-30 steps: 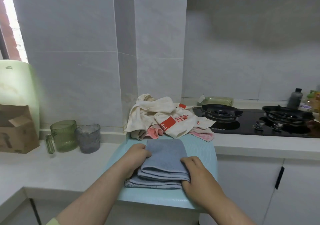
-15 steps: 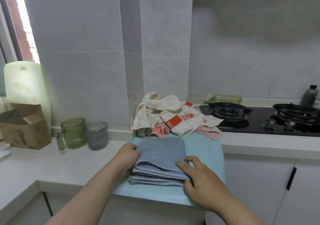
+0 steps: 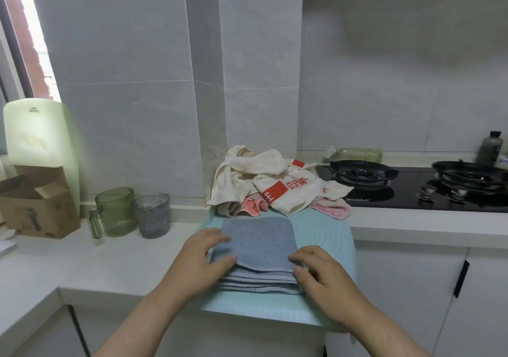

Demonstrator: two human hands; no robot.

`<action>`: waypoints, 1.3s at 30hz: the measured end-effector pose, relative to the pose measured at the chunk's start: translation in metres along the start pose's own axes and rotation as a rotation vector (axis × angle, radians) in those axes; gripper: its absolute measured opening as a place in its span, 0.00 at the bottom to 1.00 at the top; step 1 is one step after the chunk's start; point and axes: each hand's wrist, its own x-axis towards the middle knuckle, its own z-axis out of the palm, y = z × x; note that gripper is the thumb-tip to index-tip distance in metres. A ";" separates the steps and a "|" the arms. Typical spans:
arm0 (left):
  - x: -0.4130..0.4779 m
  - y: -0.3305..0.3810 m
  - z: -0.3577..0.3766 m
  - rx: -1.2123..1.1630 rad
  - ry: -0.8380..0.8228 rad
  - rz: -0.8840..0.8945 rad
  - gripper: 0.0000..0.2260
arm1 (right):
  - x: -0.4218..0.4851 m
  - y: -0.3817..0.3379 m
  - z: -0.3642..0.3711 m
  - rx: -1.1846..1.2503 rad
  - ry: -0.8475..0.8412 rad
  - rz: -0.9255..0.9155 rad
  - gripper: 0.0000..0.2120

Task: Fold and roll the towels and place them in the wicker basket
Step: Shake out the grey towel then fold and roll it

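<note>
One blue towel (image 3: 258,242) lies folded on the mint mat (image 3: 321,235) on the surface, not rolled yet. The left hand (image 3: 204,257) presses its left edge. The right hand (image 3: 321,277) pinches its near corner. A cream towel (image 3: 247,172) and a pink towel (image 3: 331,208) wait behind. No wicker basket shows. The cream towel's red Chinese writing (image 3: 297,184) is too blurry to read.
</note>
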 end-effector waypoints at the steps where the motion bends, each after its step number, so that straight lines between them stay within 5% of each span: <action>1: -0.005 -0.002 -0.001 0.061 -0.050 0.065 0.13 | 0.000 0.001 0.001 -0.002 0.033 -0.001 0.11; 12: -0.027 -0.025 0.012 0.053 0.028 0.257 0.01 | -0.010 -0.002 -0.005 -0.099 -0.074 -0.008 0.07; 18: -0.027 -0.028 0.012 -0.076 0.025 0.165 0.15 | 0.006 -0.011 -0.009 -0.007 -0.118 0.179 0.11; 24: -0.024 -0.027 0.010 -0.104 0.011 0.121 0.15 | 0.026 -0.023 -0.022 -0.079 -0.328 0.181 0.11; 32: -0.029 -0.028 0.007 0.043 -0.025 0.188 0.10 | 0.005 -0.017 -0.004 -0.167 -0.105 0.032 0.15; 36: -0.019 -0.017 -0.001 -0.134 -0.042 0.004 0.09 | -0.001 -0.017 -0.005 -0.157 -0.136 -0.008 0.08; 39: 0.017 -0.016 -0.005 -0.110 0.029 -0.224 0.03 | 0.016 -0.015 -0.013 -0.027 -0.010 0.065 0.08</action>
